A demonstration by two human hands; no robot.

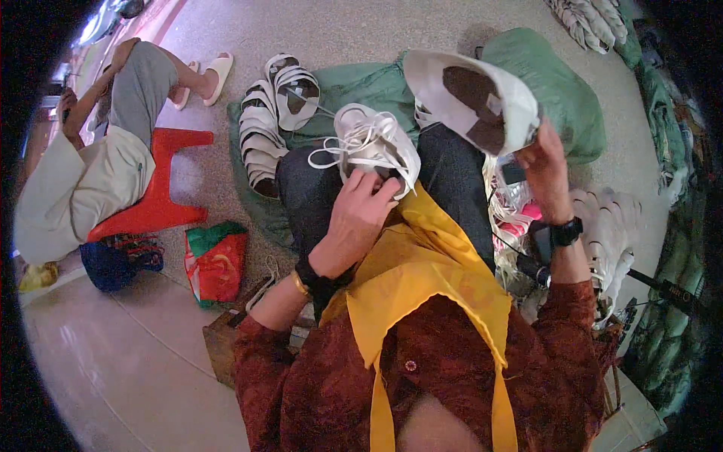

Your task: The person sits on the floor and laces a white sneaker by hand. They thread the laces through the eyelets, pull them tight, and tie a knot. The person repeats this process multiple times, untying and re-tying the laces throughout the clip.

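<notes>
Left hand (360,215): closed over the heel end of a white laced shoe (374,147), pinning it to the knee so it sits steady.
Right hand (544,167): fingers curled on a white shoe sole (474,102), raised and tilted (inner face toward the person).
Floor: white uppers (265,128) stacked beside the knee, on a green sack (561,90) within reach.

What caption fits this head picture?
Left hand holds a white laced shoe on the lap; right hand lifts another shoe.
</notes>
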